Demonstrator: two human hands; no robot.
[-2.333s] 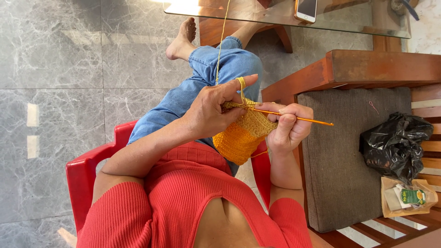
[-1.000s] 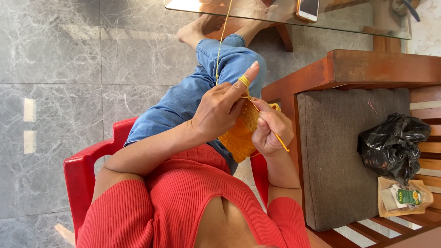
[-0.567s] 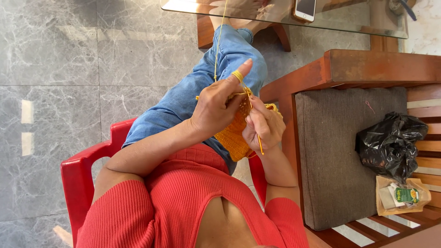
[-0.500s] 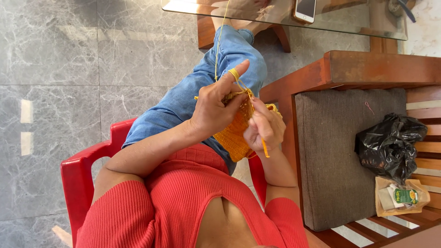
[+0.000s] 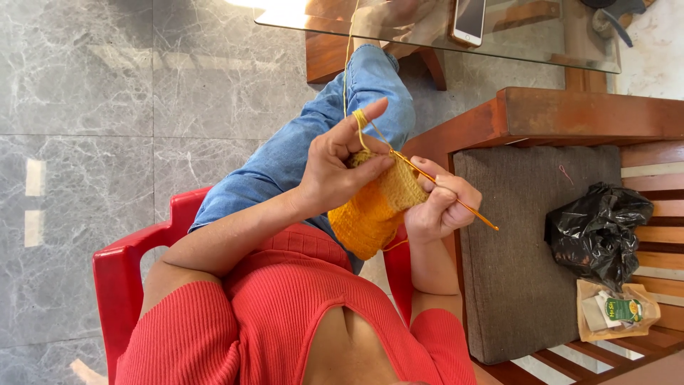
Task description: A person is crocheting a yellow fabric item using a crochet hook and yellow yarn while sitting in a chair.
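I see a grey marble floor [image 5: 107, 107] filling the left side of the view. On the right stands a wooden bench [image 5: 584, 114] with a grey cushion [image 5: 520, 249] on its seat. At the top, a glass table [image 5: 541, 43] reaches over the floor, and a phone [image 5: 470, 18] lies on it. I am seated in a red chair [image 5: 128, 285], one leg in blue jeans [image 5: 313, 135] stretched toward the table, a red ribbed top covering the chest.

On the bench, beyond the cushion, a crumpled black bag [image 5: 598, 232] rests on the slats, and just beside it lies a small clear packet [image 5: 616, 314] with bits inside; I cannot tell what they are.

Over my lap hangs the orange knit [image 5: 374, 210], a thick piece held up between both hands, above the thigh and well clear of the bench. My left hand [image 5: 335, 175] is mostly closed: thumb and middle fingers pinch the top edge of the knit, while the index finger sticks out straight with yellow yarn [image 5: 360, 120] wrapped round it. From there the strand runs up toward the table. My right hand [image 5: 445, 207] is curled tight round the hook [image 5: 456, 203], a thin orange shaft whose tip sits in the knit's upper edge near the left thumb, while the tail end juts out past the knuckles over the cushion. The fingers of that hand also press on the side of the knit.
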